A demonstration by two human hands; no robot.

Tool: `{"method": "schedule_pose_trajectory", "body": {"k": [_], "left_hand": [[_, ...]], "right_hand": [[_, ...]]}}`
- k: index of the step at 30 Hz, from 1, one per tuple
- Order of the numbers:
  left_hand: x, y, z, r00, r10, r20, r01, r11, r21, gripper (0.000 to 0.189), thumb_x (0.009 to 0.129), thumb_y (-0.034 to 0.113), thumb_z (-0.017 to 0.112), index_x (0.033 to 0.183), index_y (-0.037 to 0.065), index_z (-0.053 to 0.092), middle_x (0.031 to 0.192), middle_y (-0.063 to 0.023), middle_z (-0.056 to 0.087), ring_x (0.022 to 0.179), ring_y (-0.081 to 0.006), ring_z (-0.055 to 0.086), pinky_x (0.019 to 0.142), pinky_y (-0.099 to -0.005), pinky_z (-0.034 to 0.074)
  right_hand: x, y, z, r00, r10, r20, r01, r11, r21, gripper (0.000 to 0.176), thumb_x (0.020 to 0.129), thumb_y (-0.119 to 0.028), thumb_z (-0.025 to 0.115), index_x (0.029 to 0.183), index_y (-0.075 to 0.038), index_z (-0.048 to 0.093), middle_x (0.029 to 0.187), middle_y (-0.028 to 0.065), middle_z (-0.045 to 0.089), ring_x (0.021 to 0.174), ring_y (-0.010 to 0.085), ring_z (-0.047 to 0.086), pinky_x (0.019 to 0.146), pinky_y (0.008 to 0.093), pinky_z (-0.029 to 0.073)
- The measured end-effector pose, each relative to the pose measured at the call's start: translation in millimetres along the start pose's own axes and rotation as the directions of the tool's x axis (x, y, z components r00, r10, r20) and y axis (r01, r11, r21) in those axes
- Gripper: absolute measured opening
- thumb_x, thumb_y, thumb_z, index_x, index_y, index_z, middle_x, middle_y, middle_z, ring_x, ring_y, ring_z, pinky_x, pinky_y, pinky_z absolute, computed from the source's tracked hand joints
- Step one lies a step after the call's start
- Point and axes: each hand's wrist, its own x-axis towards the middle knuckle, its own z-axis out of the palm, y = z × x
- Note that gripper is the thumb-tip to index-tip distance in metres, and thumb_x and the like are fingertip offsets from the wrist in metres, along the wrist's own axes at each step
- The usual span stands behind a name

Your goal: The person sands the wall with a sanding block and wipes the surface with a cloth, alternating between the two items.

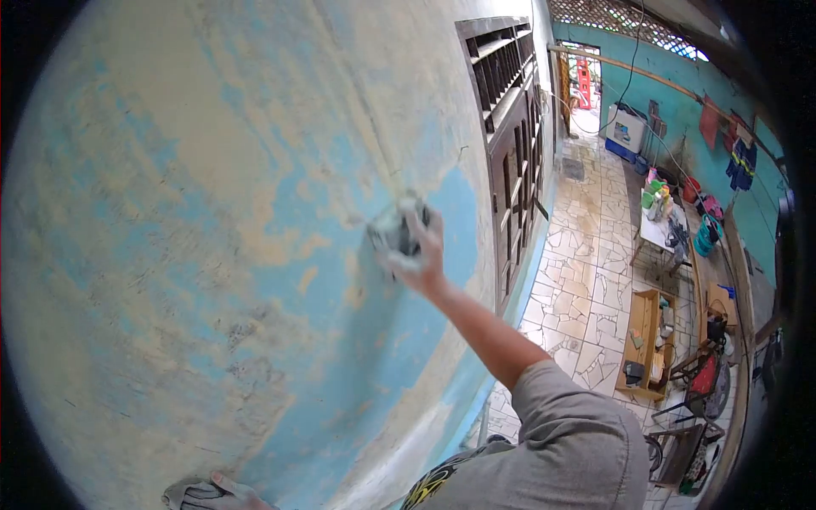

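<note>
My right hand (427,257) is raised against the wall (323,280), its dusty fingers wrapped round a dark sanding block (405,241). The block is pressed to the wall and slightly blurred. Patches of blue paint and cream filler cover the surface around it, with grey rough spots lower left. At the bottom edge, my left hand (239,494) is partly cut off by the frame. Its fingers close on a grey striped cloth (192,494) beside the wall.
Right of my hand is a dark wooden window (514,153) with bars. A wooden tray (648,344) with tools stands on the tiled floor (578,280). Beyond it are a small table (659,231) with bottles, a white washing machine (626,129) and a cluttered bench.
</note>
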Motion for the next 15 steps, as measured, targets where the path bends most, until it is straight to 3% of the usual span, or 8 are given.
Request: {"method": "schedule_pose_trajectory", "body": {"k": [1,4,6,9,10,11,13,15], "left_hand": [[-1,0,2,1.0,-0.026,0.009,0.026,1.0,0.011,0.075,0.098,0.045,0.055,0.145,-0.008,0.033,0.143,-0.028,0.042,0.132,-0.0414,0.042,0.107,-0.047,0.037],[-2,-6,0,0.994,-0.094,0.055,0.09,0.994,0.063,0.072,0.098,0.045,0.055,0.143,-0.008,0.036,0.141,-0.0279,0.046,0.129,-0.0418,0.045,0.106,-0.047,0.037],[-4,-2,2,0.982,-0.163,0.094,0.155,0.984,0.09,0.071,0.098,0.044,0.056,0.142,-0.008,0.038,0.141,-0.0282,0.046,0.128,-0.0418,0.046,0.105,-0.0468,0.038],[4,2,0,0.998,0.043,-0.045,-0.04,0.997,0.073,0.068,0.098,0.041,0.055,0.142,-0.009,0.038,0.141,-0.0288,0.045,0.128,-0.0421,0.046,0.105,-0.0464,0.038],[6,4,-1,0.999,0.019,-0.051,-0.016,0.999,0.046,0.067,0.099,0.04,0.055,0.142,-0.009,0.038,0.142,-0.0286,0.045,0.129,-0.0418,0.045,0.105,-0.0461,0.038],[5,8,-2,0.999,-0.008,-0.052,0.009,1.0,0.023,0.066,0.099,0.039,0.054,0.142,-0.009,0.038,0.142,-0.0285,0.045,0.129,-0.0416,0.045,0.106,-0.0458,0.037],[-7,-9,5,0.997,-0.06,-0.052,0.065,0.995,0.081,0.06,0.101,0.034,0.052,0.141,-0.01,0.039,0.143,-0.0282,0.044,0.131,-0.0404,0.044,0.107,-0.0455,0.036],[-4,-7,6,0.99,-0.136,-0.038,0.134,0.989,-0.063,0.057,0.102,0.031,0.05,0.14,-0.01,0.04,0.144,-0.0281,0.043,0.131,-0.0401,0.044,0.108,-0.0459,0.036]], "right_hand": [[-22,-1,-10,0.993,0.098,0.062,-0.098,0.995,0.006,0.071,0.059,-0.029,0.085,0.119,0.0,0.064,0.129,0.0273,0.05,0.121,0.0402,0.046,0.099,0.048,0.04],[0,-8,-6,0.998,0.012,0.057,-0.009,0.998,-0.054,0.073,0.057,-0.03,0.084,0.12,0.001,0.063,0.129,0.0271,0.048,0.12,0.0406,0.046,0.099,0.0484,0.04],[57,-14,13,1.0,-0.018,-0.013,0.017,0.999,-0.041,0.075,0.057,-0.032,0.082,0.122,-0.003,0.062,0.128,0.0251,0.048,0.117,0.0415,0.045,0.099,0.0494,0.039],[106,-36,17,0.999,0.021,-0.028,-0.021,1.0,0.002,0.075,0.057,-0.034,0.082,0.124,-0.006,0.062,0.127,0.0233,0.048,0.114,0.0415,0.045,0.099,0.0498,0.038],[109,-40,19,0.999,0.039,-0.024,-0.038,0.999,0.031,0.075,0.057,-0.034,0.082,0.124,-0.007,0.062,0.127,0.0229,0.048,0.114,0.0414,0.045,0.099,0.0499,0.038],[94,-29,20,0.999,-0.044,-0.021,0.044,0.999,0.016,0.074,0.057,-0.034,0.082,0.123,-0.007,0.063,0.126,0.022,0.047,0.113,0.0411,0.045,0.1,0.0498,0.037],[36,-27,11,1.0,-0.022,-0.001,0.022,1.0,0.004,0.071,0.058,-0.032,0.082,0.121,-0.008,0.064,0.127,0.0223,0.046,0.115,0.0407,0.044,0.1,0.0498,0.037],[-35,-15,2,0.998,-0.054,-0.042,0.057,0.996,0.07,0.07,0.057,-0.031,0.082,0.12,-0.007,0.063,0.127,0.0231,0.047,0.115,0.0406,0.044,0.099,0.0495,0.038]]}}
